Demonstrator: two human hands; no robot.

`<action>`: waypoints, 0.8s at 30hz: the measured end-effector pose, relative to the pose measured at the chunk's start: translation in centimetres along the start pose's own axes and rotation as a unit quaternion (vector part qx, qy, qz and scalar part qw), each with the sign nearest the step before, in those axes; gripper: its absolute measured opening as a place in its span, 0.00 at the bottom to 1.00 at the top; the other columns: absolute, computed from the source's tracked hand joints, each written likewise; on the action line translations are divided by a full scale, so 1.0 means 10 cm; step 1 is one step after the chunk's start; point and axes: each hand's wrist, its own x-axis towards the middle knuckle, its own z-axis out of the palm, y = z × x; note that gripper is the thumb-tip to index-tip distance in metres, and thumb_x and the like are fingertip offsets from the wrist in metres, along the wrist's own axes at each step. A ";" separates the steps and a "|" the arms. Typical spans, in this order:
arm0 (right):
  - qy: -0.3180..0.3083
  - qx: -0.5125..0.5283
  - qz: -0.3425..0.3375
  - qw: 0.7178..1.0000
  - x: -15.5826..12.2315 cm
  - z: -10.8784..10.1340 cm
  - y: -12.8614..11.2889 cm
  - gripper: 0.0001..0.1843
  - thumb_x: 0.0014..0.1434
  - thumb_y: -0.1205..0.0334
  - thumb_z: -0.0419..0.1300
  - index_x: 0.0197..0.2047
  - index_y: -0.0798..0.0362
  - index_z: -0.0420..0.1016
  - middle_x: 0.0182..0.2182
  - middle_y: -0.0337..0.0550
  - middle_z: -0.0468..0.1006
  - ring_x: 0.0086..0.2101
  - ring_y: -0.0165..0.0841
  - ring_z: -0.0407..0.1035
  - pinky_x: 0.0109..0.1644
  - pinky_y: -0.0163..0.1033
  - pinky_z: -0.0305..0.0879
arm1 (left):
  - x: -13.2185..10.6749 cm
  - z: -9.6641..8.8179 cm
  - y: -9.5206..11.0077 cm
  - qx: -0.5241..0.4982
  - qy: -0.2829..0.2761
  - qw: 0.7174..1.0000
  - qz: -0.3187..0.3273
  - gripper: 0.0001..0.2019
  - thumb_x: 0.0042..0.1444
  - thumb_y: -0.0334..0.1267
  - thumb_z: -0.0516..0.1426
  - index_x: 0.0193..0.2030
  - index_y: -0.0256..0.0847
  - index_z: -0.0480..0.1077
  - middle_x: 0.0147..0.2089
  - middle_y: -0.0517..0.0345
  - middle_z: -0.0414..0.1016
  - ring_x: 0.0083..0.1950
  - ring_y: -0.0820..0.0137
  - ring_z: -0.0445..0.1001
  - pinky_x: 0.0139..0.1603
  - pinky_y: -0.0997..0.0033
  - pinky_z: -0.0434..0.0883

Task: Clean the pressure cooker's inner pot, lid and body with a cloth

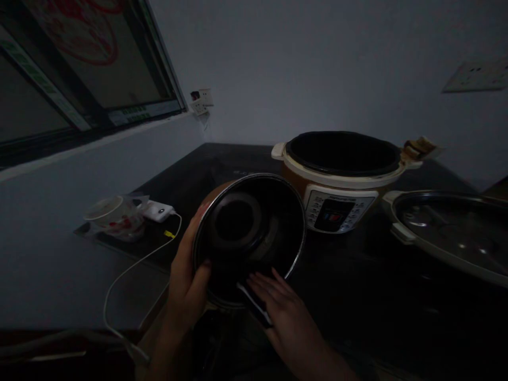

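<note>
The tilted inner pot (249, 238) is gripped by left hand (189, 280) fingers; right hand (286, 312) fingers lie open inside, so it could slip onto the surface (397, 317).

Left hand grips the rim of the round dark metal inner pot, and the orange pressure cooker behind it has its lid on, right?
Not quite. In the head view the orange pressure cooker stands open, no lid on. The left hand does grip the rim of the round dark metal inner pot.

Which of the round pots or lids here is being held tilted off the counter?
The inner pot, gripped at its rim by the left hand; the cooker and lid rest flat on the counter.
</note>
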 end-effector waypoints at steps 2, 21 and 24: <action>-0.005 0.052 -0.001 0.999 0.06 0.00 -0.12 0.28 0.59 0.63 0.57 0.63 0.58 0.62 0.61 0.50 0.63 0.61 0.40 0.56 0.69 0.53 0.44 | 0.00 0.01 0.00 -0.005 0.005 1.000 -0.004 0.28 0.59 0.36 0.52 0.67 0.51 0.55 0.68 0.61 0.58 0.69 0.59 0.54 0.68 0.59 0.53; -0.099 0.107 -0.074 0.986 0.46 -0.24 -0.07 0.19 0.67 0.58 0.47 0.56 0.54 0.69 0.53 0.48 0.73 0.53 0.36 0.67 0.58 0.42 0.61 | -0.02 0.05 0.06 0.015 0.027 0.999 -0.024 0.29 0.58 0.35 0.51 0.67 0.52 0.54 0.68 0.62 0.57 0.69 0.58 0.54 0.68 0.56 0.53; -0.131 -0.052 -0.086 0.986 0.50 -0.34 0.16 0.22 0.67 0.58 0.47 0.59 0.56 0.66 0.58 0.54 0.68 0.59 0.42 0.61 0.63 0.51 0.54 | -0.01 0.06 0.06 0.009 0.029 0.999 -0.027 0.29 0.58 0.33 0.51 0.67 0.52 0.55 0.68 0.63 0.57 0.69 0.59 0.54 0.68 0.57 0.53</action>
